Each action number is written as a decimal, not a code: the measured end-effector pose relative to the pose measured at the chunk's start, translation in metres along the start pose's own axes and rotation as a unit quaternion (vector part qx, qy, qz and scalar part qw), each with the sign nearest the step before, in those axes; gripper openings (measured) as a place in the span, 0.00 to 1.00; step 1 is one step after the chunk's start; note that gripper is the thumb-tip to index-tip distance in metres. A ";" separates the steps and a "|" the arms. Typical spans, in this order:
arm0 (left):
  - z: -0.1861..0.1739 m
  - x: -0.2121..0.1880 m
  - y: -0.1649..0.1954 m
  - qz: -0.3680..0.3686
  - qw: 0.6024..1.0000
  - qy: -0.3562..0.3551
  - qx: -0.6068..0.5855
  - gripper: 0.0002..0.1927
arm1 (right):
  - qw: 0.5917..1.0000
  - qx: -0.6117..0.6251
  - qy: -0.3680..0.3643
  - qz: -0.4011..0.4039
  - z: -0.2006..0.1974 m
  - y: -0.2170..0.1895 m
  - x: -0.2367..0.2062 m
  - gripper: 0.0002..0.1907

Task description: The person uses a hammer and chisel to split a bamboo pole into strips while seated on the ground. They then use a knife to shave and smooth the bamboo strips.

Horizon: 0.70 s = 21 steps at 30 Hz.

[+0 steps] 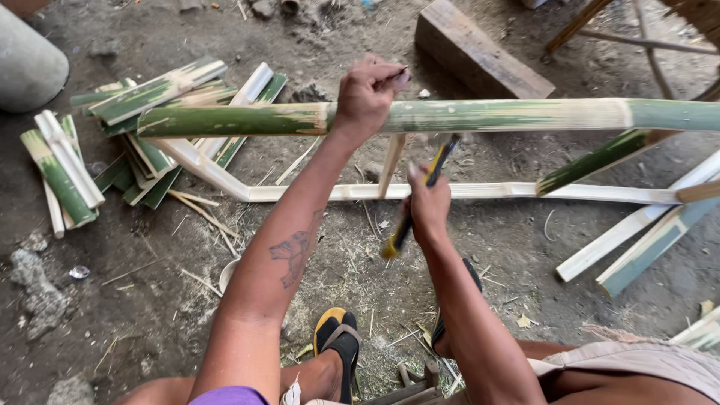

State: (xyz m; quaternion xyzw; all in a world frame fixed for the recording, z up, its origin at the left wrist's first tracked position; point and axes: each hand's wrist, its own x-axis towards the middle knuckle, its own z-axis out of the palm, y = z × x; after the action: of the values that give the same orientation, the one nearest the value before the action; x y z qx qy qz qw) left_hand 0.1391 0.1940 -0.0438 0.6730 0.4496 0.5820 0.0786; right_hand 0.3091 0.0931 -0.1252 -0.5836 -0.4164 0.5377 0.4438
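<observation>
A long green-and-pale split bamboo pole (pixel 480 115) is held level above the dirt floor (pixel 150 300), and the left hand (pixel 366 94) is closed over its top edge, with something small, seemingly a nail, pinched between the fingertips; what it is cannot be told for certain. Just below and slightly to the right of that hand, the right hand (pixel 429 206) is wrapped shut round the middle of a yellow-and-black handled hammer (pixel 420 196), whose head end points up toward the pole and looks blurred. A thin pale bamboo upright (pixel 391 165) stands between the two hands, touching the pole's underside and the bent pale bamboo rail (pixel 450 192) beneath. The chief risk is judged to be the closeness of the pinching fingers to the striking end: a blow slightly off line could land on the fingertips. The pole's rounded, glossy skin could let the small piece skid or bend, and dry bamboo could be split along its grain by a hard strike. As the pole is steadied only by the left hand, it could be jolted out of line with the upright. Beyond the left hand, a heap of short green bamboo offcuts (pixel 112 142) lies on the ground, and a foot in a black-and-yellow sandal (pixel 337 352) rests below both hands, where a dropped hammer could fall.
</observation>
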 end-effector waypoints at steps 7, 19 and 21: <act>-0.028 0.010 0.013 -0.239 0.938 -0.244 -0.054 0.06 | 0.980 -0.138 -0.090 0.116 -0.086 -0.070 -0.076 0.29; -0.021 -0.003 0.016 -0.140 0.951 -0.274 -0.029 0.04 | 0.978 -0.119 -0.174 0.001 -0.122 -0.126 -0.168 0.26; -0.021 -0.002 0.018 -0.113 0.956 -0.271 -0.010 0.03 | 0.978 -0.039 -0.190 -0.082 -0.126 -0.132 -0.167 0.24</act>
State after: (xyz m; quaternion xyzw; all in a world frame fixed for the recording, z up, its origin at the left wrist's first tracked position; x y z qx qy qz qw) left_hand 0.1305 0.1729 -0.0275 0.7495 0.4783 0.3699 0.2695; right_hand 0.4215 -0.0425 0.0493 -0.4513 -0.5606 0.5836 0.3761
